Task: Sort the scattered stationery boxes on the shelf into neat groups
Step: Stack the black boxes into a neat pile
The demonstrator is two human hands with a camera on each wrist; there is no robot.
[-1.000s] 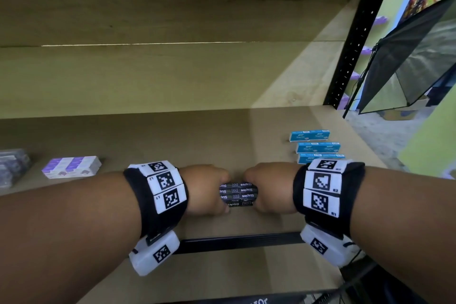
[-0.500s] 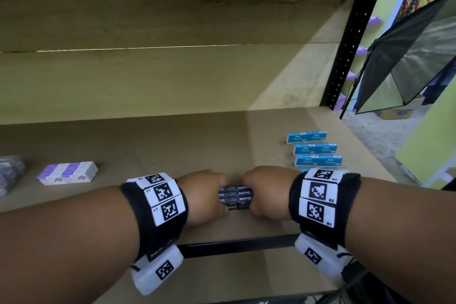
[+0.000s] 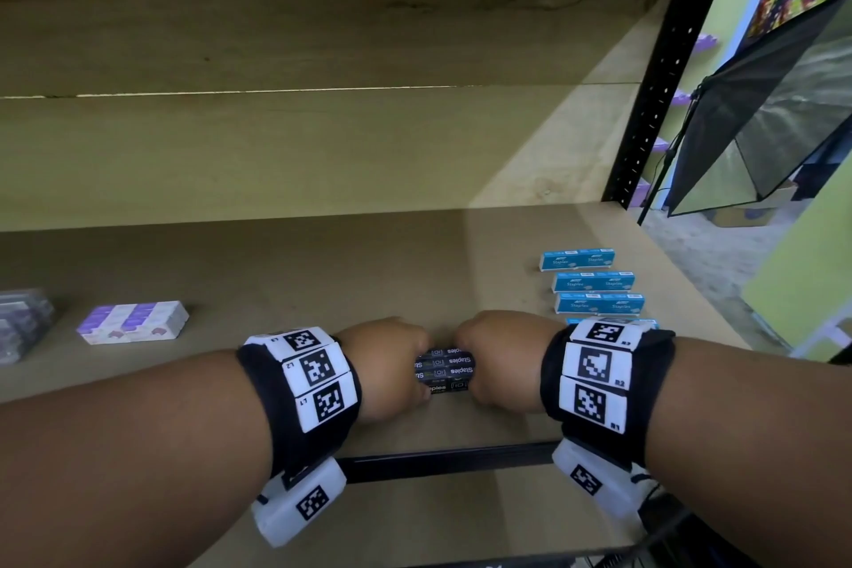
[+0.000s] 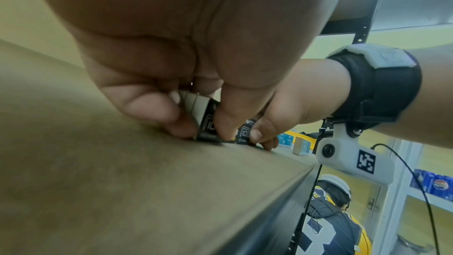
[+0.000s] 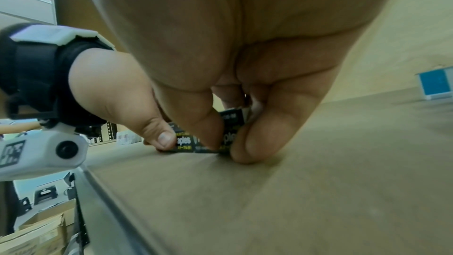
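Your left hand and right hand are brought close together near the front edge of the shelf, each clamped on one end of a cluster of black staple boxes. From the head view, three black boxes lie side by side, white "Staples" lettering facing up, pressed between your two hands. In the left wrist view, your left thumb and fingers curl around the left end of the black boxes, fingertips touching the shelf board. In the right wrist view, your right fingers and thumb pinch the right end of the same boxes, which rest on the board.

To the right of your right hand, four blue staple boxes lie in a column running from near to far, each one apart from the next; the nearest is partly hidden behind your right wristband. To the far left, a purple-and-white box lies flat on the shelf, well apart from your hands. At the left edge, a clear plastic pack sits just beyond it. Your left wristband carries printed marker tiles. A black upright post frames the shelf on the right, and a dark softbox stands beyond it.
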